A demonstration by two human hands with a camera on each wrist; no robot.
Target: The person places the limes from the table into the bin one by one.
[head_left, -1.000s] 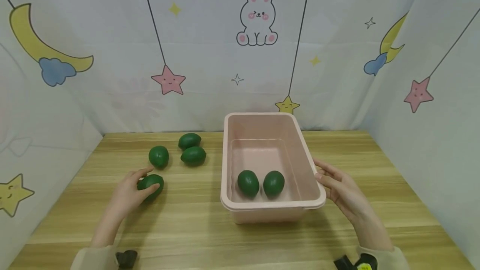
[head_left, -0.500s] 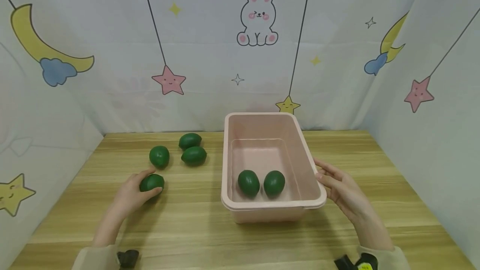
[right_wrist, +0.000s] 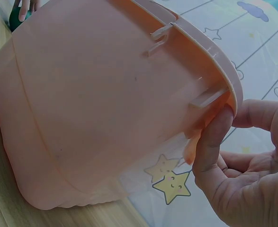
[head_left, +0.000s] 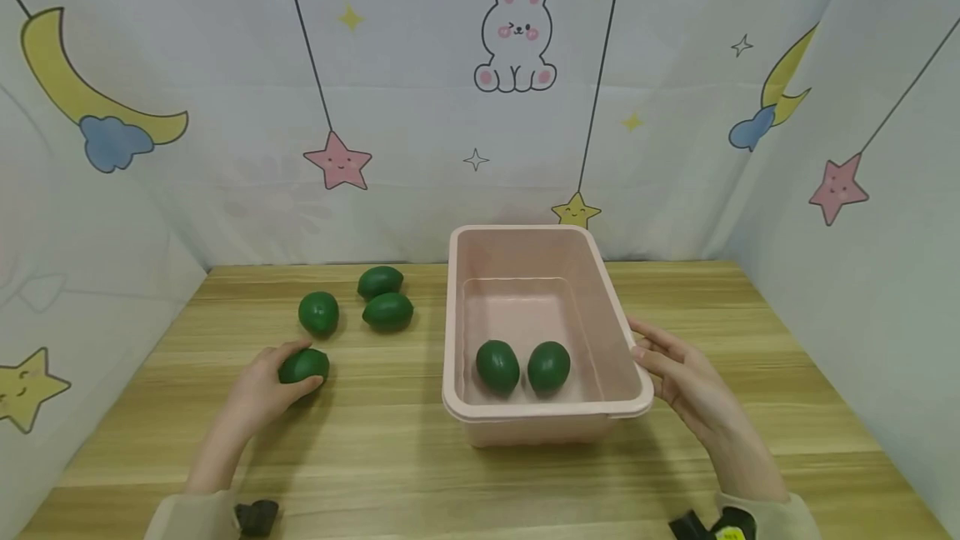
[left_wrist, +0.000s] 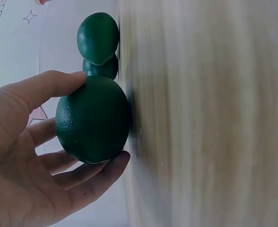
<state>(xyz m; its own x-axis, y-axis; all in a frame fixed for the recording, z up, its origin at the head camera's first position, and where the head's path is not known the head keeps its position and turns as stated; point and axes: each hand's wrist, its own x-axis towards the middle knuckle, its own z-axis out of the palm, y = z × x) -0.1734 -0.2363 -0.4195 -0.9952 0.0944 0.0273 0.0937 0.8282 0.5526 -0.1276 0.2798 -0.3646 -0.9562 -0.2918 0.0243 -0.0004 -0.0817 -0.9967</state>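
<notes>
My left hand (head_left: 262, 383) grips a dark green lime (head_left: 304, 366) on the left of the table. In the left wrist view the thumb lies on one side of that lime (left_wrist: 94, 120) and curled fingers on the other, while its side touches the tabletop. With thumb and fingers, my right hand (head_left: 693, 390) pinches the right rim of a pale pink plastic bin (head_left: 525, 412); the right wrist view shows the pinch at the bin's edge (right_wrist: 236, 90). Inside the bin rest two limes, a left lime (head_left: 497, 367) and a right lime (head_left: 548, 367).
Behind the left hand sits a lone lime (head_left: 318, 313). Farther back, a lime (head_left: 380, 282) and a nearer lime (head_left: 387, 312) lie close together, left of the bin. A patterned white curtain (head_left: 420, 107) borders the wooden table (head_left: 360, 457) at the back and sides.
My left fingers have closed more snugly around the lime, the thumb shifting slightly to the right along it. The right hand and the bin have held still.
</notes>
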